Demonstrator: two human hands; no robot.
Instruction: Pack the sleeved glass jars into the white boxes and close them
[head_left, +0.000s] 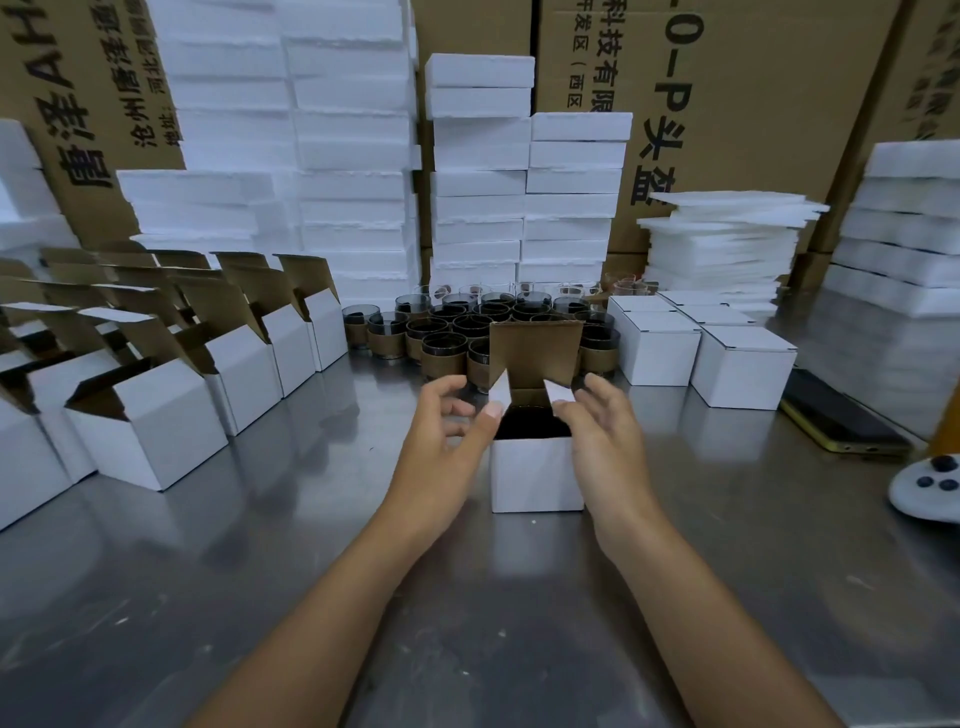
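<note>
Near, on the table (291, 545): left hand (448, 418) and right hand (597, 434), fingers loose, gripping nothing, tips against the side flaps (500, 391) of the box (537, 475), jar (531, 423) already inside. Press both flaps inward and flat together, then fold the upright far lid (535, 353) down and tuck squarely.

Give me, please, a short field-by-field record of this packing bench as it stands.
Box in work: small white cardboard box, brown lid flap upright, something dark inside, likely a jar
Left hand: thumb touching the left white side flap
Right hand: thumb touching the right white side flap
Waiting: brown-sleeved glass jars clustered behind the box
Left of bench: open white boxes in rows
Right of bench: closed white boxes, dark flat phone
Surface: shiny metal table
</note>
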